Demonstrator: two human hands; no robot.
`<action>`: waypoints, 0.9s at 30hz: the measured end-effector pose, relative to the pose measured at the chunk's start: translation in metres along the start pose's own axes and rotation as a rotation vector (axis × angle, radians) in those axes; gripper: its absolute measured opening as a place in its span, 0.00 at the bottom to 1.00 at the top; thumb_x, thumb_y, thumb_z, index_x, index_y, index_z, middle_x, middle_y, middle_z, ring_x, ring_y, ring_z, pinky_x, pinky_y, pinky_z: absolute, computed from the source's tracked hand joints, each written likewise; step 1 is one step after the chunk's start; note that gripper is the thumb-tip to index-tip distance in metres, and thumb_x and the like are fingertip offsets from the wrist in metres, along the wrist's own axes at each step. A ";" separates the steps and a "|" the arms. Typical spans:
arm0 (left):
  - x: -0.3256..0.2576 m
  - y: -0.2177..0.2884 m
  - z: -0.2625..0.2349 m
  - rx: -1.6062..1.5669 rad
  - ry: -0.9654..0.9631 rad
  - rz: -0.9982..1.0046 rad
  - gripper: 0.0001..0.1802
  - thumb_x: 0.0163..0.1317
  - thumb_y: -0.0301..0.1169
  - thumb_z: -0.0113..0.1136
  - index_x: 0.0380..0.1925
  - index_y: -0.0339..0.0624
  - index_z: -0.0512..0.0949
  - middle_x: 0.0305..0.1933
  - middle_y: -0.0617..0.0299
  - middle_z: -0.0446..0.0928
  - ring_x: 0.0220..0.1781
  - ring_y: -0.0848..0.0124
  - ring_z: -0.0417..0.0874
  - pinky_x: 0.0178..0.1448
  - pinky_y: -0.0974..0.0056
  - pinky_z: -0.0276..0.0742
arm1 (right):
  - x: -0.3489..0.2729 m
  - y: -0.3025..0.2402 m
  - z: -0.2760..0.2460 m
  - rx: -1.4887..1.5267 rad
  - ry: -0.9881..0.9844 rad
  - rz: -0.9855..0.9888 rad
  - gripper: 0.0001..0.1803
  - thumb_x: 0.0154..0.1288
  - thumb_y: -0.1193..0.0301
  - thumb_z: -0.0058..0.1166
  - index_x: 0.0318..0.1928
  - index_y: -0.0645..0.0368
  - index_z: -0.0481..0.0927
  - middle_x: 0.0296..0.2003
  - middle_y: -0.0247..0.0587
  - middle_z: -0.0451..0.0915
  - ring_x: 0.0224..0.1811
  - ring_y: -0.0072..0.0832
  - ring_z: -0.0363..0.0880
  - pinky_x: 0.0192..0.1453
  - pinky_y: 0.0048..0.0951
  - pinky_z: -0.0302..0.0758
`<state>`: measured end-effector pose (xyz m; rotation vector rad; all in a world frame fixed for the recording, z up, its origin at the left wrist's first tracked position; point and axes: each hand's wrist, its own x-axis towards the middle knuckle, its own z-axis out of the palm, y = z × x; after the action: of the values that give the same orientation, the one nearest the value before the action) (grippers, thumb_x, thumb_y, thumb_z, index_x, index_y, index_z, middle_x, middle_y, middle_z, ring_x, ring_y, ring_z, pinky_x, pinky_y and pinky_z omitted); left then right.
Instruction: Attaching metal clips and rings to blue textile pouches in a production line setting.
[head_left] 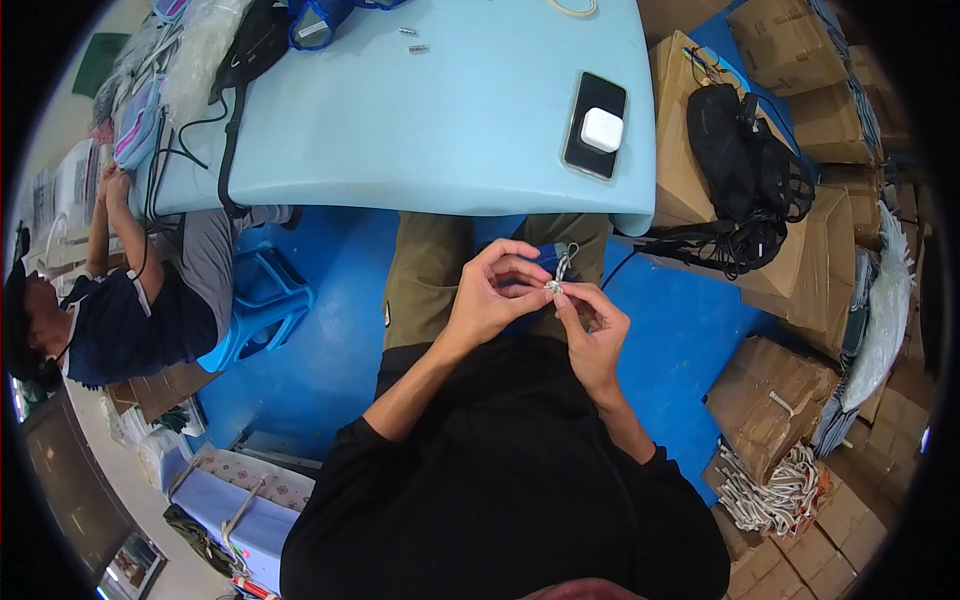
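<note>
My two bare forearms rise from pushed-up black sleeves and angle inward, so that my hands meet in front of me above my lap, just short of the pale blue table (420, 130). My left hand (500, 295) comes in from the left, its upper fingers arched and fanned a little apart, while the thumb reaches along below them. My right hand (594, 335) comes in from the right, lower at the wrist, its thumb and forefinger brought together and the remaining fingers bent loosely behind.

The small, shiny, silver-coloured metal piece (554, 287) sits right where my fingertips meet. My right thumb and forefinger are closed to a narrow pinch on its right side; my left thumb and a fingertip close in on its left side, though which finger presses against that thumb I can't make out. The piece is mostly covered, so its exact shape is hidden from me.

Just beyond it, a pale, looped, chain-like strand (567, 262) stands up clear of my right forefinger. Behind that, a dark blue bundle (546, 256) shows between my hands, over my olive-brown trousers (425, 270); my left fingers partly cover it.
</note>
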<state>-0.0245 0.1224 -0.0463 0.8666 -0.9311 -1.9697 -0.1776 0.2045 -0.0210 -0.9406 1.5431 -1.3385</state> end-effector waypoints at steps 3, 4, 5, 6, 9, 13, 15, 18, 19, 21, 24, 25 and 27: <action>-0.004 -0.006 -0.006 0.081 0.005 -0.043 0.14 0.58 0.16 0.75 0.42 0.35 0.82 0.43 0.57 0.86 0.48 0.71 0.89 0.53 0.67 0.88 | 0.001 -0.006 -0.002 -0.164 0.017 -0.080 0.07 0.68 0.82 0.65 0.45 0.67 0.88 0.40 0.37 0.87 0.34 0.17 0.78 0.40 0.19 0.75; -0.004 -0.007 -0.007 0.080 0.009 -0.042 0.14 0.58 0.16 0.75 0.42 0.35 0.82 0.43 0.57 0.86 0.48 0.71 0.89 0.53 0.67 0.88 | 0.002 -0.007 -0.002 -0.211 0.013 -0.127 0.07 0.67 0.82 0.65 0.44 0.67 0.89 0.39 0.39 0.88 0.34 0.18 0.80 0.39 0.20 0.76; -0.003 -0.008 -0.010 0.027 -0.015 -0.070 0.14 0.58 0.16 0.75 0.43 0.36 0.82 0.43 0.57 0.86 0.47 0.71 0.89 0.53 0.67 0.88 | 0.003 -0.008 -0.001 -0.258 0.008 -0.175 0.06 0.66 0.83 0.66 0.43 0.67 0.89 0.38 0.41 0.88 0.34 0.19 0.82 0.38 0.20 0.76; -0.003 -0.009 -0.012 -0.026 -0.038 -0.098 0.15 0.58 0.17 0.76 0.43 0.36 0.82 0.43 0.57 0.86 0.46 0.72 0.89 0.53 0.68 0.88 | 0.003 -0.011 0.000 -0.258 0.002 -0.175 0.06 0.66 0.83 0.66 0.43 0.67 0.89 0.38 0.41 0.88 0.34 0.19 0.82 0.38 0.20 0.76; -0.001 -0.011 -0.014 -0.084 -0.013 -0.063 0.15 0.58 0.18 0.76 0.43 0.35 0.82 0.42 0.57 0.87 0.45 0.74 0.89 0.52 0.68 0.87 | 0.000 -0.016 0.004 -0.283 -0.029 -0.255 0.06 0.65 0.83 0.66 0.42 0.67 0.89 0.39 0.43 0.90 0.37 0.21 0.86 0.38 0.21 0.77; -0.001 -0.007 -0.016 -0.039 -0.048 -0.088 0.15 0.58 0.18 0.76 0.43 0.36 0.82 0.41 0.59 0.87 0.45 0.76 0.88 0.51 0.70 0.86 | -0.005 -0.015 0.001 -0.214 -0.019 -0.120 0.08 0.71 0.79 0.62 0.49 0.68 0.86 0.40 0.46 0.90 0.38 0.25 0.89 0.38 0.23 0.79; -0.004 -0.004 -0.011 0.019 -0.074 -0.071 0.14 0.57 0.18 0.75 0.42 0.37 0.82 0.41 0.62 0.86 0.44 0.78 0.86 0.49 0.72 0.85 | -0.002 -0.014 0.000 -0.014 0.022 0.073 0.10 0.77 0.75 0.58 0.53 0.68 0.81 0.39 0.47 0.90 0.36 0.26 0.89 0.38 0.23 0.79; -0.007 -0.003 -0.006 0.070 -0.091 -0.021 0.14 0.56 0.18 0.74 0.41 0.39 0.82 0.42 0.65 0.84 0.43 0.80 0.84 0.49 0.73 0.84 | 0.004 -0.006 -0.010 0.081 -0.050 0.160 0.09 0.73 0.77 0.63 0.50 0.68 0.83 0.37 0.45 0.90 0.37 0.25 0.89 0.37 0.21 0.79; -0.008 -0.003 -0.005 0.067 -0.092 -0.020 0.14 0.56 0.18 0.74 0.41 0.39 0.82 0.42 0.65 0.84 0.43 0.80 0.84 0.49 0.73 0.84 | 0.006 -0.002 -0.015 0.077 -0.050 0.159 0.09 0.73 0.77 0.63 0.50 0.68 0.83 0.37 0.45 0.90 0.37 0.25 0.89 0.37 0.21 0.79; -0.011 -0.002 -0.003 0.058 -0.123 0.018 0.13 0.57 0.18 0.73 0.41 0.39 0.82 0.43 0.66 0.83 0.43 0.81 0.83 0.49 0.72 0.85 | 0.008 0.003 -0.023 0.194 -0.126 0.255 0.08 0.70 0.80 0.66 0.47 0.69 0.85 0.38 0.45 0.90 0.39 0.25 0.89 0.40 0.22 0.82; -0.012 -0.001 -0.006 0.073 -0.151 0.000 0.12 0.58 0.18 0.73 0.41 0.38 0.83 0.43 0.66 0.83 0.44 0.80 0.84 0.49 0.71 0.85 | 0.007 0.000 -0.020 0.143 -0.105 0.143 0.07 0.68 0.81 0.67 0.45 0.69 0.86 0.38 0.42 0.89 0.38 0.24 0.88 0.42 0.21 0.82; -0.013 0.000 -0.007 0.072 -0.148 -0.002 0.12 0.58 0.18 0.73 0.41 0.38 0.83 0.43 0.66 0.83 0.44 0.80 0.84 0.49 0.71 0.85 | 0.007 -0.001 -0.019 0.143 -0.106 0.146 0.07 0.68 0.81 0.67 0.45 0.69 0.86 0.38 0.42 0.89 0.38 0.24 0.88 0.42 0.21 0.82; -0.015 0.005 -0.008 0.141 -0.160 0.022 0.12 0.59 0.18 0.72 0.43 0.37 0.85 0.44 0.65 0.84 0.46 0.78 0.85 0.50 0.69 0.87 | 0.007 -0.006 -0.017 0.042 -0.132 0.001 0.07 0.65 0.84 0.69 0.43 0.69 0.87 0.38 0.43 0.89 0.39 0.25 0.89 0.44 0.22 0.84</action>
<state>-0.0095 0.1304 -0.0431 0.7808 -1.1795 -1.9954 -0.1961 0.2024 -0.0148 -0.9821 1.4099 -1.2774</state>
